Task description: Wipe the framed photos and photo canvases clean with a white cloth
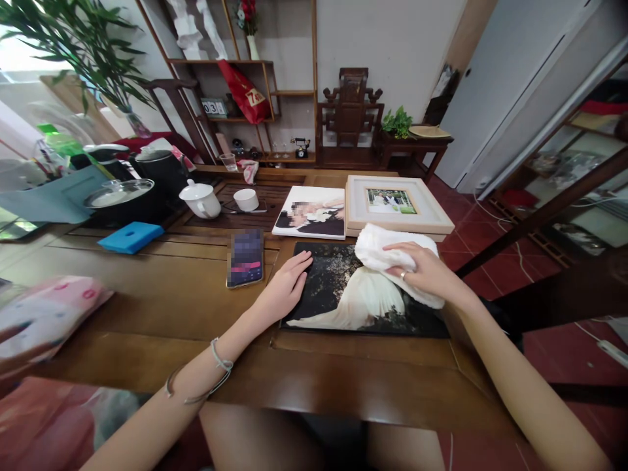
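A dark photo panel (338,297) showing a white dress lies flat on the wooden table (161,307). My left hand (288,282) rests on the panel's left edge, fingers stretched flat. My right hand (420,267) presses a white cloth (380,252) onto the panel's upper right part, fingers curled over the cloth. A ring shows on that hand.
Behind the panel lie a frameless photo print (310,212) and a framed picture (397,204). A phone (245,258) lies left of the panel. Further left are a white teapot (201,199), a cup (246,199), a blue sponge (130,237), pots and a patterned pouch (44,320).
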The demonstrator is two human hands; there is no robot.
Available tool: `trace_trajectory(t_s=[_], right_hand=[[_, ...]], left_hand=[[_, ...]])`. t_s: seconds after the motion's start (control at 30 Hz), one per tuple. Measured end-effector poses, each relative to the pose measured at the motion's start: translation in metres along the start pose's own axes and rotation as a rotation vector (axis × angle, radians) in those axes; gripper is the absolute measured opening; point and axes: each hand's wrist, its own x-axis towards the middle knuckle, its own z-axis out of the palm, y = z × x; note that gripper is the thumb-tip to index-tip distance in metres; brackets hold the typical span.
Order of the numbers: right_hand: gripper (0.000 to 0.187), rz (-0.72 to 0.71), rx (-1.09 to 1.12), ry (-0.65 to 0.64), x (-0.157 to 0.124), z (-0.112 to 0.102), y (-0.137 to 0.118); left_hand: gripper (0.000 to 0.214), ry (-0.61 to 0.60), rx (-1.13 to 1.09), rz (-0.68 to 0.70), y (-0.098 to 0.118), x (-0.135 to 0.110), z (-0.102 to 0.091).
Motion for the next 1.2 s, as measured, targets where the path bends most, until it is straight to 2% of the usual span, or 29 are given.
trace_trajectory(t_s=[0.07,0.13,0.23,0.3,0.37,0.43,0.5,0.63,0.7,0.73,0.8,0.93,1.03,1.1,1.2], right_hand=[[0.034,-0.059,0.038,-0.086,-0.002,-0.008,0.003],[0.030,-0.169,0.114,-0.244,-0.006,-0.013,-0.007],[0.023,-0.332,0.201,-0.510,-0.013,-0.009,-0.039],[0.023,-0.408,0.244,-0.593,-0.018,0.001,-0.063],[0.026,-0.446,0.288,-0.580,-0.020,0.013,-0.079],[0.030,-0.427,0.305,-0.507,-0.018,0.022,-0.082],[0.034,-0.341,0.263,-0.362,-0.013,0.028,-0.073],[0.034,-0.109,0.043,0.020,0.005,0.035,-0.042],[0.031,-0.062,-0.052,0.107,0.012,0.038,-0.037],[0.029,-0.075,-0.077,0.106,0.013,0.039,-0.039],[0.027,-0.170,-0.064,0.023,0.009,0.042,-0.053],[0.028,-0.375,0.151,-0.235,-0.012,0.043,-0.096],[0.030,-0.420,0.295,-0.386,-0.024,0.040,-0.114],[0.030,-0.406,0.311,-0.401,-0.023,0.038,-0.112],[0.031,-0.316,0.199,-0.279,-0.011,0.036,-0.092]], left_hand=[[0.041,0.002,0.001,0.001,0.000,0.000,0.000],[0.041,0.000,0.004,0.004,0.001,0.000,0.000],[0.042,-0.001,0.003,-0.003,0.001,0.000,0.001],[0.041,0.001,-0.002,-0.004,0.000,0.000,0.001],[0.041,0.003,-0.002,0.002,-0.001,0.000,0.001],[0.041,0.001,0.007,0.008,-0.002,0.000,0.001],[0.042,-0.006,0.017,0.008,-0.002,0.000,0.001],[0.042,-0.005,0.007,0.008,-0.001,0.000,0.001],[0.041,0.005,-0.001,0.008,0.000,0.000,0.002],[0.041,0.009,-0.004,0.008,0.000,0.000,0.002],[0.041,0.016,-0.009,0.004,-0.001,0.000,0.003],[0.040,0.002,-0.040,0.016,-0.005,0.000,0.002],[0.042,-0.008,-0.064,0.018,-0.007,-0.001,0.001],[0.042,-0.011,-0.058,0.008,-0.007,0.000,0.000],[0.042,-0.011,-0.033,0.001,-0.004,0.000,0.000]])
